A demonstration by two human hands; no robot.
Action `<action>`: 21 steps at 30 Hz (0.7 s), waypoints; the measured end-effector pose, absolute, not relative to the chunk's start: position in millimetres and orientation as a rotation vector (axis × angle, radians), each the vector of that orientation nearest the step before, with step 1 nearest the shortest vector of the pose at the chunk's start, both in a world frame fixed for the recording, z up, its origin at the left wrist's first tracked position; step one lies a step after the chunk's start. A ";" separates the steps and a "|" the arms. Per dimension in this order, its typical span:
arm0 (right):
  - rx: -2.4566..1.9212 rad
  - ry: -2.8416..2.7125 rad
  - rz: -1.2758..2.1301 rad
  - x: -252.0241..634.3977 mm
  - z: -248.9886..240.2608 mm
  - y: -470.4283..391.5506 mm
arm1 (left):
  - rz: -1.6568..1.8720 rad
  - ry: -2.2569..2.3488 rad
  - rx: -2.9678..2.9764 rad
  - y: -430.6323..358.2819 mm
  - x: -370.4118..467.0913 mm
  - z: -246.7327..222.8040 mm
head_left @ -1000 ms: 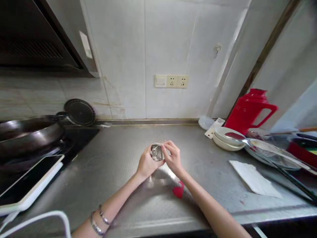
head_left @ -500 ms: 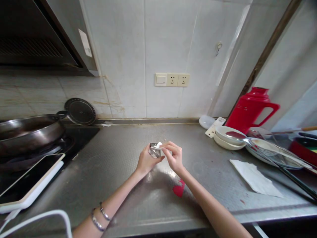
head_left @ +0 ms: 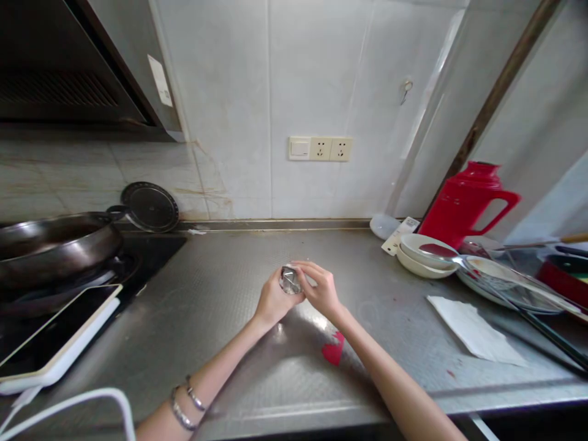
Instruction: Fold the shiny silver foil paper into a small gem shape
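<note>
Above the middle of the metal counter, my left hand (head_left: 274, 300) is wrapped round a small round silvery object (head_left: 291, 280), glassy and faceted on top; its exact kind is unclear. My right hand (head_left: 320, 288) has its fingers closed against the right side and far rim of that object. A thin white edge shows along the far rim; most of the white scrap is hidden. On the counter below my right wrist lies a torn red piece (head_left: 333, 350).
At left, a pan (head_left: 59, 245) sits on the stove and a phone-like device (head_left: 59, 337) with a white cable lies nearby. At right are a white napkin (head_left: 473, 327), stacked bowls (head_left: 425, 260), plates with utensils, and a red thermos (head_left: 463, 205).
The white scrap pinched in my right fingers above the object has gone mostly out of sight. My right fingers have moved left onto the object's rim. My left hand keeps its hold.
</note>
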State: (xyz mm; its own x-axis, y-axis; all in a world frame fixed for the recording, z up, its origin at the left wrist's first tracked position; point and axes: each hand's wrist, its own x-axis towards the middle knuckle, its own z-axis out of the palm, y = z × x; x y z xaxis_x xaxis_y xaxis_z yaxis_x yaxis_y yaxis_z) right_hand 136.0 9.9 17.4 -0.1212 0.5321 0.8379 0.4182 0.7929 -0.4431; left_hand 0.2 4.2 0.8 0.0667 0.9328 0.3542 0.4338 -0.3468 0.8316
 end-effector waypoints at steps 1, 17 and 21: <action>-0.721 -1.767 0.103 135.3 15.8 9.3 | 1.237 1.370 1.826 4.2 0.2 1.5; -0.444 -1.934 -0.062 130.0 13.5 -5.0 | 1.247 1.354 1.794 15.2 -14.9 3.3; -0.526 -1.847 0.005 131.1 17.9 -5.3 | 1.252 1.362 1.813 15.4 -14.5 4.3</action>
